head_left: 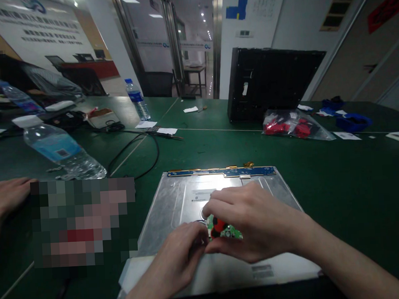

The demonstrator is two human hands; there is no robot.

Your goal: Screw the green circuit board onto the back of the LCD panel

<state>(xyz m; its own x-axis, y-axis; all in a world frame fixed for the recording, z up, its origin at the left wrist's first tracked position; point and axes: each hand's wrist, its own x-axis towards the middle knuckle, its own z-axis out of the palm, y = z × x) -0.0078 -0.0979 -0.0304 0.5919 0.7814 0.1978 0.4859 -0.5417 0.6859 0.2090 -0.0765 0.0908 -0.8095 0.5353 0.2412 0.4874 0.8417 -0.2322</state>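
A metal-backed display panel (pixel 156 218) lies flat in front of me, with a blue circuit strip (pixel 200 173) along its far edge. Over its middle is a small green circuit board (pixel 235 233) carrying a red-and-black part (pixel 218 226). My right hand (pixel 257 222) curls round the board from the right, thumb below and fingers above. My left hand (pixel 181 248) meets it from the left, fingers pinched near the board's left end. What lies between the left fingertips is hidden; a thin wire-like loop shows beside them.
Another person's hand (pixel 8 199) rests at the left, beside a blurred patch. A tilted water bottle (pixel 59 145), a black cable (pixel 158 154) and an upright bottle (pixel 137 99) are on the green table (pixel 193 150). Behind stand a black monitor (pixel 272 83) and a bag of red parts (pixel 293 124).
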